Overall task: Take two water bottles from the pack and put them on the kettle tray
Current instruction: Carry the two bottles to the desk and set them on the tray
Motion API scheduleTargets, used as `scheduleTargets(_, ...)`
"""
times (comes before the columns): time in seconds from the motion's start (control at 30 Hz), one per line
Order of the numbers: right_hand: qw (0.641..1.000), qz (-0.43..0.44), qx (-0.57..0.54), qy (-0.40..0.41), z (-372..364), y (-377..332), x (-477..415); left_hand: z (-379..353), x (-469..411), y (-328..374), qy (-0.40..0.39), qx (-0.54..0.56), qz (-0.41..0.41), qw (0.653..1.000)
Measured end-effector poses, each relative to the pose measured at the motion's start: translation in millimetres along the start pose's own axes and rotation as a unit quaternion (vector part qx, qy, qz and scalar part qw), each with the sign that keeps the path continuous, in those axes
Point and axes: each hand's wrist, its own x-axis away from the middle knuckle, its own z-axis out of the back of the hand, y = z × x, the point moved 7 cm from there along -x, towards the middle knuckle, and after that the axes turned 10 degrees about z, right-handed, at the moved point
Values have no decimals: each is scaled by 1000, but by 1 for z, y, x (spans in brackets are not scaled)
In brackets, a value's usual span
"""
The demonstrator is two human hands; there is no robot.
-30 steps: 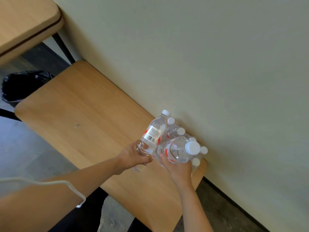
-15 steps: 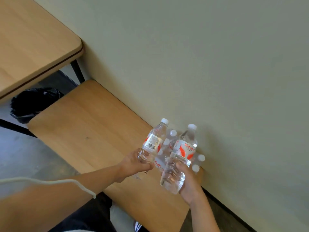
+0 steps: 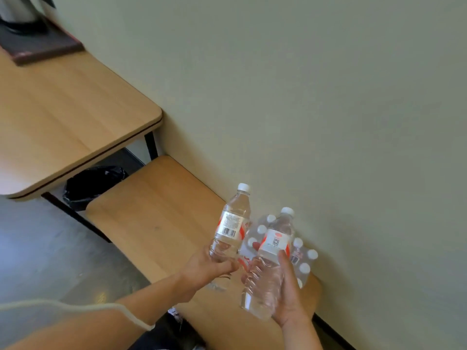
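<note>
Sitting at the upper left of the frame, on the higher wooden table (image 3: 75,117): the dark kettle tray (image 3: 43,50), kettle base (image 3: 17,13) just showing at the corner. Lying well apart from both hands, up and leftward. Wrapping around the bottom of the barcode-labelled water bottle (image 3: 231,221), low centre: the left hand (image 3: 207,267), fingers curled tight, bottle nearly upright, cap leaning slightly right. Cradling the second water bottle (image 3: 269,263), lower right: the right hand (image 3: 288,301), thumb pressing its side, long axis tilting up-right. Resting behind, against the wall on the low bench (image 3: 151,218): the remaining pack (image 3: 300,258). Probably sitting nearer the tray: the left hand.
</note>
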Motion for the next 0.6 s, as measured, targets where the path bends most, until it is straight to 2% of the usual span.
scheduleTargets(0.27, 989, -22, 131, -57, -39, 29, 21, 23, 91, -33, 107, 66, -18, 992)
scheduleTargets(0.6, 947, -61, 206, -237, -183, 85, 52, 118, 195, -53, 217, 132, -67, 965)
